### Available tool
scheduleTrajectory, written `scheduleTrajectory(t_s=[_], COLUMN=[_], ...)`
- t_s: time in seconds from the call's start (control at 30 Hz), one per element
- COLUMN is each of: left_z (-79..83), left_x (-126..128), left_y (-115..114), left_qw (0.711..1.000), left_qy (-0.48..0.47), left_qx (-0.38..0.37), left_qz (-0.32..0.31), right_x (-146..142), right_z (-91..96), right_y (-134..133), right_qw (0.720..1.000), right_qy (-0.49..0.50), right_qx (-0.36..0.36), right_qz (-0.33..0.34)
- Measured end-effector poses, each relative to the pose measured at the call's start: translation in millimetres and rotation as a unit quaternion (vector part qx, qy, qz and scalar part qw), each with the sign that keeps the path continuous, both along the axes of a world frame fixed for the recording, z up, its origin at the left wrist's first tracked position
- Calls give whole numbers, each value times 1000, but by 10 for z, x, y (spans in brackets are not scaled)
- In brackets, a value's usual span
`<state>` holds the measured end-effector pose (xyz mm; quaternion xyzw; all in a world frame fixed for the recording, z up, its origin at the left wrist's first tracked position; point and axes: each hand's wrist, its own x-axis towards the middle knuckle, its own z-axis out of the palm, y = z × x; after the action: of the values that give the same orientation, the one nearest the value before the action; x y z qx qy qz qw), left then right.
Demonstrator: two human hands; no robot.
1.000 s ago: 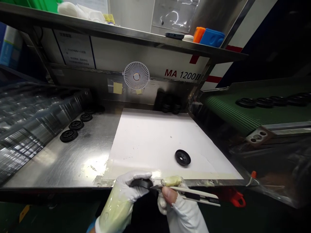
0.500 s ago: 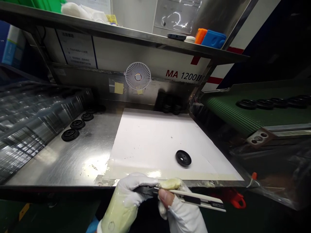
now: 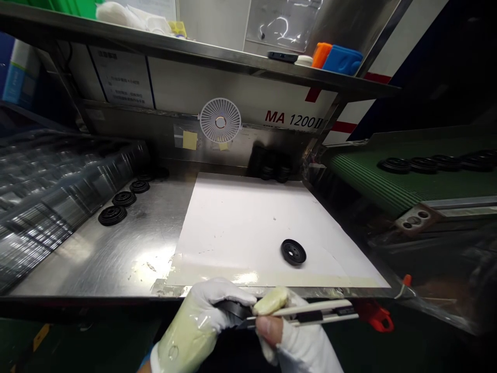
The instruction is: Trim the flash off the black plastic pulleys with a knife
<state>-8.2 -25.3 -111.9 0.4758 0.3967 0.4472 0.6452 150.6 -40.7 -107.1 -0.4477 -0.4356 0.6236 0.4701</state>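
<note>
My left hand (image 3: pixel 202 321), in a white glove with a yellowish coating, is wrapped round a black round rubber part (image 3: pixel 233 311) just below the table's front edge. My right hand (image 3: pixel 287 336), gloved with a bare thumb tip, grips a white utility knife (image 3: pixel 310 312) whose blade end meets the black part. Another black round part (image 3: pixel 293 252) lies alone on the white sheet (image 3: pixel 248 223) that covers the steel table (image 3: pixel 116 254).
Three black round parts (image 3: pixel 123 199) lie in a row on the steel at the left, beside a clear plastic cover (image 3: pixel 46 191). More black parts (image 3: pixel 427 164) sit on the green conveyor at right. A small white fan (image 3: pixel 220 121) hangs on the back wall. A red tool (image 3: pixel 375 316) hangs below the table edge.
The knife's handle has swung up to lie nearly level, and my right hand has shifted down a little. My left hand keeps its hold on the black part.
</note>
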Motion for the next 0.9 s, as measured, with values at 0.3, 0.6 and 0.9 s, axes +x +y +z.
scheduleTrajectory(t_s=[0.3,0.6,0.9], left_z=[-5,24,-23], left_x=[-10,-38,-454], left_y=[-1,-5,79], left_qw=[995,993,970], left_qy=[27,2,217], left_qx=[1,18,84], left_qz=[-92,-120,64], right_x=[-12,101,640], right_z=[198,154,251], right_y=[169,162,157], right_qw=[999,994,981], right_qy=[-6,-62,-177], right_qx=[-10,-24,-67], right_qz=[51,84,37])
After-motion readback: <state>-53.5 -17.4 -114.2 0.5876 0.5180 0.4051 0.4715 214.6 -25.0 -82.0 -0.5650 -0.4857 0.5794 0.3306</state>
